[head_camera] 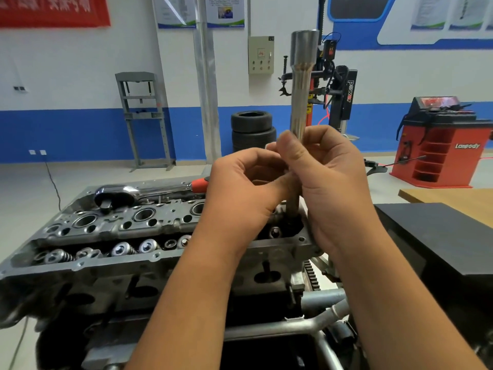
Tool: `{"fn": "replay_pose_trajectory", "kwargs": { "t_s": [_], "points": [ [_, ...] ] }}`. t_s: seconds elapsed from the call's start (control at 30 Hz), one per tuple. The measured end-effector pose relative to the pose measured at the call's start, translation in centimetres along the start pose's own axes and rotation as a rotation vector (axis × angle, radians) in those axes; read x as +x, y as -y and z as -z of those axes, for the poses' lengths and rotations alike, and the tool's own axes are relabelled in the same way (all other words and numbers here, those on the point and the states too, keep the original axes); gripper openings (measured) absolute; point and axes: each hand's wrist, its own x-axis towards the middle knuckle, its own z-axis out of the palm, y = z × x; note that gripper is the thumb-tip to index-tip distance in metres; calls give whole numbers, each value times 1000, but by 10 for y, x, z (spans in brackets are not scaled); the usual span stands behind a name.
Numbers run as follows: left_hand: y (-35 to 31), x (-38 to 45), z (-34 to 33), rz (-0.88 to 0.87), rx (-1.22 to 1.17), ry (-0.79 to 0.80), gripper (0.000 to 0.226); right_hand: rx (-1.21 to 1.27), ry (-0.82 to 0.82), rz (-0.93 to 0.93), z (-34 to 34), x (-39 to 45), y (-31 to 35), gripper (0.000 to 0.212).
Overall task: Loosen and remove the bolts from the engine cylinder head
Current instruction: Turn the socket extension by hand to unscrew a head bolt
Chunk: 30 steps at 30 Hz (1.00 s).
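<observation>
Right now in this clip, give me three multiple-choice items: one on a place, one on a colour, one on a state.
1. Where does the ratchet wrench lie?
A. on the cylinder head
B. on the floor
C. on the wooden table

2. What colour is the ratchet's grip?
A. blue
B. red
C. yellow

3. How is the long socket extension held?
A. lying flat, untouched
B. in one hand only
C. upright, gripped by both hands

Key:
1 A, it rests along the head's far edge.
2 B, the grip beside the left hand is red.
3 C, left and right hand both curl fingers round its shaft.
</observation>
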Motion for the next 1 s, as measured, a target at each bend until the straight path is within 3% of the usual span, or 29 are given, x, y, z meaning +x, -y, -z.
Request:
{"fn": "replay_pose_trajectory", "kwargs": {
  "t_s": [0.13,0.2,0.4,0.6,0.8,1.0],
  "points": [
    [-3,0,0,27,-133,136,21,34,-33,-18,4,2,-2,34],
    [-4,0,-3,14,-62,174,28,47,-12,-67,7,3,0,38],
    [2,1,-1,-18,26,14,20,124,29,-114,3,1,-3,36],
    [0,-1,2,37,-127,131,17,104,39,-110,1,0,0,42],
    [7,3,-1,-57,38,-13,17,108,-19,-64,-6,-4,-5,34],
    [7,3,0,5,-57,138,20,78,-39,-53,-3,-3,-6,47]
  ]
}}
